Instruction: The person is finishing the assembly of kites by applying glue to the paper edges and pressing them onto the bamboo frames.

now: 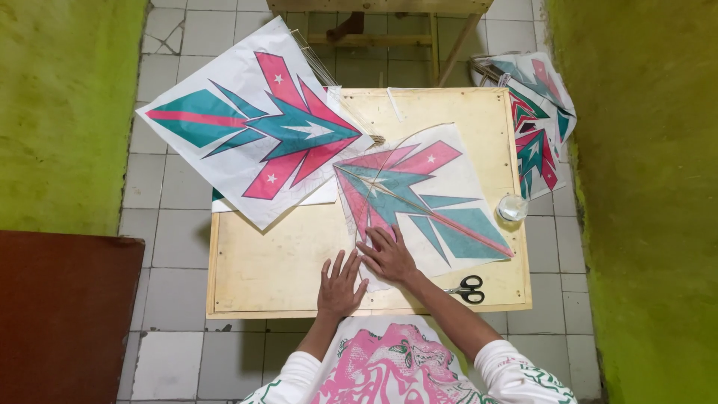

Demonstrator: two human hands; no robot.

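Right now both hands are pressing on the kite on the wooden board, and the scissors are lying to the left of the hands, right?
Not quite. The scissors lie to the right of the hands, near the board's front edge, as the head view shows. The left hand and right hand do press on the kite.

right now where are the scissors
In the head view, the scissors lie on the wooden board's near right edge, just right of the right forearm, below the kite.

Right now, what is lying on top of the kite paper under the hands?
On the kite paper lie thin sticks, one straight and one bowed. The left hand and right hand press its near corner. The wooden board beneath is covered there.
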